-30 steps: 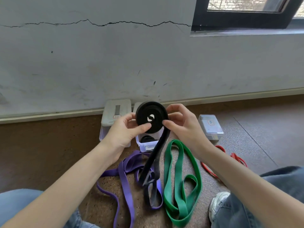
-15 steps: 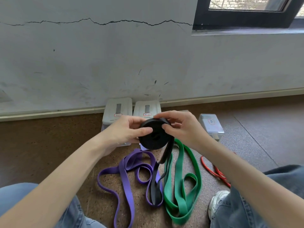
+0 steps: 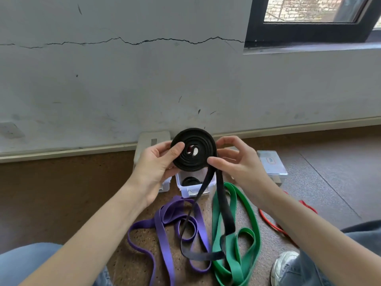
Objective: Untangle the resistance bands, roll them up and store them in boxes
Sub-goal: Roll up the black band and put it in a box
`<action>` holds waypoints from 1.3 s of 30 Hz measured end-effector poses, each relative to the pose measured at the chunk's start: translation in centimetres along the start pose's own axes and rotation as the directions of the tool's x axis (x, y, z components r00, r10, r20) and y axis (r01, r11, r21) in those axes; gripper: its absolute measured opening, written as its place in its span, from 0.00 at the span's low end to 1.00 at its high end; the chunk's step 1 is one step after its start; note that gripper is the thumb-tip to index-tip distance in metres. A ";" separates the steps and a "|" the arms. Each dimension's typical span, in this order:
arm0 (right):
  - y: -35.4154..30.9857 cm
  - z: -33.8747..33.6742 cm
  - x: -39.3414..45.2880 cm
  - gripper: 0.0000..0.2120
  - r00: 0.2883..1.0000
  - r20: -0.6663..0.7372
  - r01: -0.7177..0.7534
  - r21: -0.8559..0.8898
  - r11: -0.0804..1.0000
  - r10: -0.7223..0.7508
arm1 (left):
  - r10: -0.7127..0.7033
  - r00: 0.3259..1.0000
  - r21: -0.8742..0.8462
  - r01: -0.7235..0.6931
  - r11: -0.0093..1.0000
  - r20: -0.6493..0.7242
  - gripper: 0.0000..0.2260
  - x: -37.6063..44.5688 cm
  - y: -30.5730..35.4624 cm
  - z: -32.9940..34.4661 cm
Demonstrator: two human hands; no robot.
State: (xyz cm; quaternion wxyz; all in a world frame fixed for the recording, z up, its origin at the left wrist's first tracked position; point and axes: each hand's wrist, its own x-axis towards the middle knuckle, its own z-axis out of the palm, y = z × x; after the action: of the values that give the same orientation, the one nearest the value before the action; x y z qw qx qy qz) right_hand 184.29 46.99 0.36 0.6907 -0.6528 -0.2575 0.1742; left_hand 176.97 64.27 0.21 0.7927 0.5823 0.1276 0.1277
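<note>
Three loose bands (image 3: 233,234) below black coil (image 3: 193,152).

A long crack (image 3: 144,41) is running across the grey wall (image 3: 123,83). Right of the crack, a black-framed window (image 3: 313,19) is showing what looks like brickwork outside. Below it, a pale baseboard (image 3: 288,127) is meeting the brown floor (image 3: 61,193).

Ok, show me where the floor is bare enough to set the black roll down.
Bare floor lies left of the purple band, below the baseboard, and right of the lidded box toward the wall. It is crowded between the knees: purple, green band and red band lie there, under the black roll and its tail.
</note>
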 end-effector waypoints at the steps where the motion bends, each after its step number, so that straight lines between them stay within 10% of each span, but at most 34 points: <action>1: -0.1 -0.3 0.1 0.14 1.000 -0.028 0.008 -0.025 1.000 -0.009 | -0.024 0.999 0.001 0.024 1.000 0.025 0.15 0.0 -0.2 -0.1; 8: -1.7 -1.6 0.5 0.18 0.977 0.183 0.182 -0.430 0.884 -0.112 | -0.174 0.948 0.465 0.032 0.885 0.266 0.17 -0.2 0.4 -0.9; 18: -2.1 -2.1 0.3 0.14 0.971 0.236 0.014 -0.246 0.969 0.046 | -0.180 0.929 0.470 0.007 0.883 0.324 0.15 -0.9 1.5 -1.0; 25: -1.0 -0.8 0.4 0.14 0.926 0.376 0.283 -0.665 0.692 -0.017 | -0.286 0.891 0.708 -0.055 0.704 0.353 0.10 -0.6 1.3 -0.4; 30: -0.4 -0.8 0.4 0.13 0.954 0.294 0.235 -0.611 0.756 -0.060 | -0.179 0.926 0.772 -0.159 0.616 0.334 0.09 -0.3 0.3 -0.1; 39: -1.5 -1.2 1.2 0.13 0.991 0.132 0.072 -0.317 0.946 -0.031 | 0.048 0.998 0.313 -0.061 0.948 0.048 0.12 0.4 2.9 -1.4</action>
State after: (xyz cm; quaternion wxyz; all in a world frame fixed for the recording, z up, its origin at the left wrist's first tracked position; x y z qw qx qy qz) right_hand 185.86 46.58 1.98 0.5622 -0.7373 -0.3421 0.1527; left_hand 176.72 66.50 2.53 0.6884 0.7068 0.1144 0.1160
